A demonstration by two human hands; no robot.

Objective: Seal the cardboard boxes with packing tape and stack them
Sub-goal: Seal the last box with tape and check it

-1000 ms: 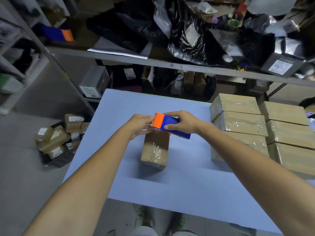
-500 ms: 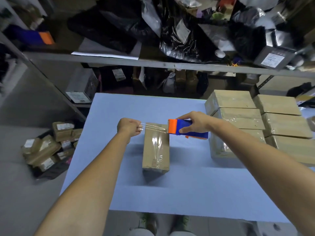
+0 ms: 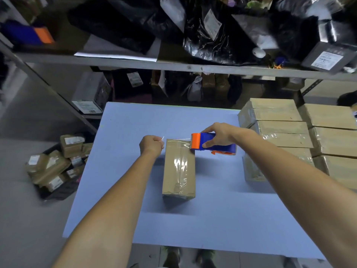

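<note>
The right hand (image 3: 219,134) is wrapped around a blue tape dispenser (image 3: 213,144) with an orange front end, holding it just above the far right corner of a cardboard box (image 3: 179,167). The left hand (image 3: 151,145) is closed into a fist just beside the box's far left corner, pinching the free end of a strip of clear tape (image 3: 178,140). That strip runs taut between the two hands, across the far end of the box (whether it is touching the cardboard yet, I cannot tell). The box lies lengthwise in the middle of the pale blue worktop (image 3: 123,171), and a glossy band of tape already runs down its top. To the right, on the same worktop, stands a stack of sealed boxes (image 3: 278,122), several layers high and well apart from the box being taped. Down on the floor to the left sits a heap of small labelled parcels (image 3: 56,167), and a cluttered shelf (image 3: 173,64) crosses behind the worktop.
</note>
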